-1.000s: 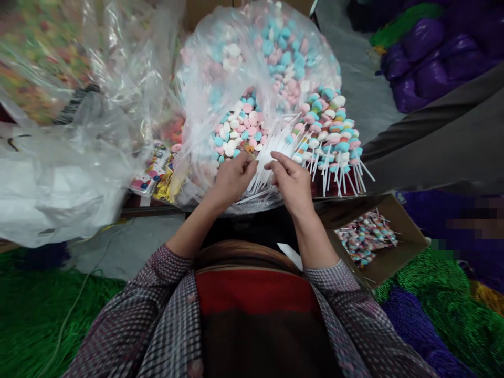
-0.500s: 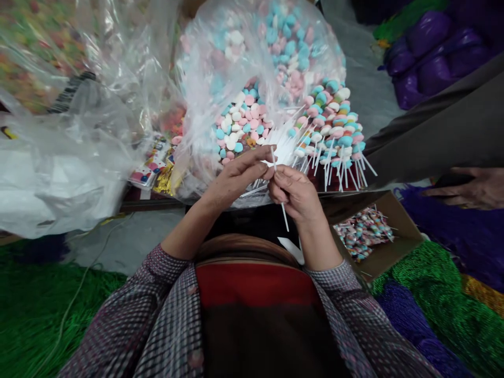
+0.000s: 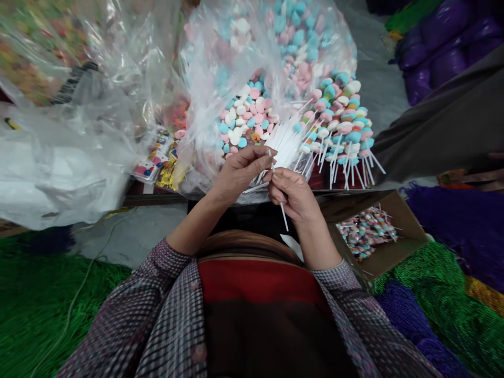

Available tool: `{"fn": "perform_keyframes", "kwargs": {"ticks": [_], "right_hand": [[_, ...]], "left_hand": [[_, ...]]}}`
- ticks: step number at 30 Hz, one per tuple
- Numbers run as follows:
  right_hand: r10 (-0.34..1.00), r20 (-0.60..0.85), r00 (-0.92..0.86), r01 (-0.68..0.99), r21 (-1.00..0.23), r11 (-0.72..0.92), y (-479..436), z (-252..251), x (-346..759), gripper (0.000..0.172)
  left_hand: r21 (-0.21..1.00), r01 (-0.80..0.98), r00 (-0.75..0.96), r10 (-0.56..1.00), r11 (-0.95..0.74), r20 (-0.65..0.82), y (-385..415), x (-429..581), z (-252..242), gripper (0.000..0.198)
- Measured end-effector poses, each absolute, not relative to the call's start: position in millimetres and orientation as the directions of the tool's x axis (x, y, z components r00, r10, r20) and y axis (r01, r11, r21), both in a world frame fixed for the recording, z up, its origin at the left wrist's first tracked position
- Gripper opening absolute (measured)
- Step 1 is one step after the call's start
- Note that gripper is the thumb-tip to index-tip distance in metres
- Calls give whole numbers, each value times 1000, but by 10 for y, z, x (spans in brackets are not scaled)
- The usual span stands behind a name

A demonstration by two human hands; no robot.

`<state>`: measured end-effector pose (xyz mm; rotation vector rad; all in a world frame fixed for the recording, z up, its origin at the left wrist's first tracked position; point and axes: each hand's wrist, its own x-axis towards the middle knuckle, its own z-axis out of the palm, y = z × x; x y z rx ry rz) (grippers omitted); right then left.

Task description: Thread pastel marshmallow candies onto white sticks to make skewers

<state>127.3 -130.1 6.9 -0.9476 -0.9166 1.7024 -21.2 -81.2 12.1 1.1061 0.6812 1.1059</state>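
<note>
My right hand (image 3: 293, 191) is closed around a thin white stick (image 3: 284, 216), whose lower end pokes out below the fingers. My left hand (image 3: 244, 170) pinches at the stick's upper end with thumb and forefinger; whether something small sits there is hidden. Just beyond the fingers lies a bundle of loose white sticks (image 3: 284, 139). Pink, white and blue candies (image 3: 252, 113) spill from the mouth of a clear bag behind my hands. To the right, candy skewers (image 3: 346, 126) are piled with their stick ends toward me.
A cardboard box (image 3: 409, 231) with wrapped candy skewers stands low at my right. White plastic bags (image 3: 59, 168) and printed packets (image 3: 151, 163) lie left. Green fringe (image 3: 59, 304) covers the floor at left. Another person's dark trouser leg (image 3: 441, 115) is at the right.
My left thumb and forefinger have closed in on the stick's top. The other person's hand at the right has mostly gone from view. The whole view has shifted slightly.
</note>
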Motion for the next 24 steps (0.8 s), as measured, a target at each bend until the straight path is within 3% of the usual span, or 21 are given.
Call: {"fn": "perform_keyframes", "kwargs": {"ticks": [6, 8, 10, 13, 14, 17, 19, 24], "right_hand": [[958, -256, -131, -286, -915, -284, -1384, -5, 1286, 39], [967, -252, -42, -273, -928, -254, -1412, -35, 1341, 38], [967, -248, 52, -269, -936, -226, -1420, -67, 1395, 38], [954, -271, 129, -291, -930, -225, -1398, -106, 1434, 40], [950, -282, 135, -298, -926, -232, -1388, -116, 1434, 40], [944, -301, 132, -303, -920, -251, -1365, -135, 1415, 42], [945, -299, 133, -300, -921, -250, -1362, -148, 1406, 43], [946, -296, 134, -267, -930, -253, -1397, -180, 1418, 44]], "left_hand": [[954, -242, 305, 947, 179, -100, -751, -234, -74, 11], [981, -83, 301, 942, 178, -145, -658, -268, -120, 14], [987, 158, 234, 970, 33, -70, -495, -278, -157, 16], [797, 518, 204, 950, -311, 237, -158, -204, -208, 21], [712, 603, 234, 933, -360, 273, -47, -155, -222, 21], [497, 789, 323, 932, -361, 164, 199, 20, -254, 16], [415, 843, 341, 937, -342, 80, 272, 110, -276, 16], [446, 831, 312, 942, -333, 122, 289, 62, -346, 14]]}}
